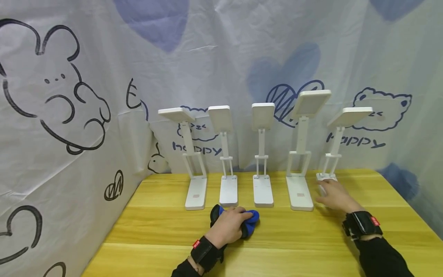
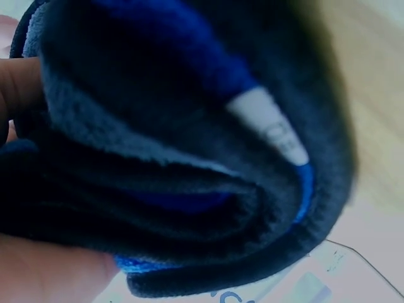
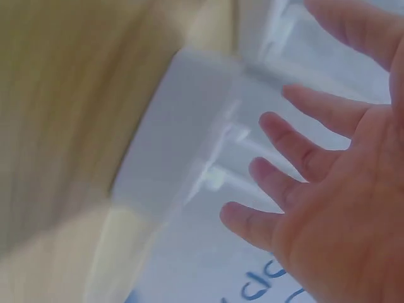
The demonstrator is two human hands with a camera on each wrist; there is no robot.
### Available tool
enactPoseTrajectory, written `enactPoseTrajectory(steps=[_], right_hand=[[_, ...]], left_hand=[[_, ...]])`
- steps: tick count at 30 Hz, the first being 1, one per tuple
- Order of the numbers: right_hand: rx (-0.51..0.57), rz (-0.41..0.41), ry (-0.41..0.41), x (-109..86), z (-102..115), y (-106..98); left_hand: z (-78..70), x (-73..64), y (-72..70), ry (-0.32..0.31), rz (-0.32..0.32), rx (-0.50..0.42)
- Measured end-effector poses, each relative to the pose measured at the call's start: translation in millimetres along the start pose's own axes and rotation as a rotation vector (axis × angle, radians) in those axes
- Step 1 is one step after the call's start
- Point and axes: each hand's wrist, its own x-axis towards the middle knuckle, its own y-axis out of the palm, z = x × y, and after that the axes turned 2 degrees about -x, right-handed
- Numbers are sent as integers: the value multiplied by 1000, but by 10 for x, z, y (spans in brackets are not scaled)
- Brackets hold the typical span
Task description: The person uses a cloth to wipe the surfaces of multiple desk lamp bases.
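Note:
My left hand (image 1: 226, 229) grips a folded black and blue cloth (image 1: 252, 220) low over the table, in front of the middle lamps. In the left wrist view the fluffy cloth (image 2: 189, 170) shows several folded layers and a white label (image 2: 268, 126), with thumb and fingers on either side of it. At the right, my right hand (image 1: 336, 196) is by the base of the rightmost white desk lamp (image 1: 335, 148). Its fingers are spread and hold nothing in the right wrist view, where the lamp's base (image 3: 177, 126) lies beyond the fingertips. Whether they touch it, I cannot tell.
Several more white folding desk lamps stand in a row: a far-left one (image 1: 195, 192), two middle ones (image 1: 228, 190) (image 1: 263, 190) and a taller one (image 1: 299, 192). Behind the wooden table (image 1: 155, 238) hangs a printed white curtain (image 1: 221, 69), which also runs along the left.

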Motion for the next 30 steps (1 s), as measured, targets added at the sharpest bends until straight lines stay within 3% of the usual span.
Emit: enactPoseTrajectory(steps=[4, 8, 14, 18, 21, 25, 30], right_hand=[[78, -61, -31, -21, 193, -31], [180, -77, -7, -55, 400, -34], [232, -22, -18, -111, 677, 59], [228, 20, -58, -123, 816, 98], [212, 29, -76, -125, 905, 103], [202, 53, -88, -106, 1002, 108], [218, 86, -93, -95, 1045, 147]], left_hand=[[4, 5, -3, 2, -5, -15], [37, 1, -18, -4, 21, -61], [96, -28, -96, -16, 107, -196], [114, -19, -134, -59, 161, -322], [136, -8, -149, -70, 144, -362], [189, -6, -163, -62, 91, -350], [241, -31, -185, -88, 100, -320]])
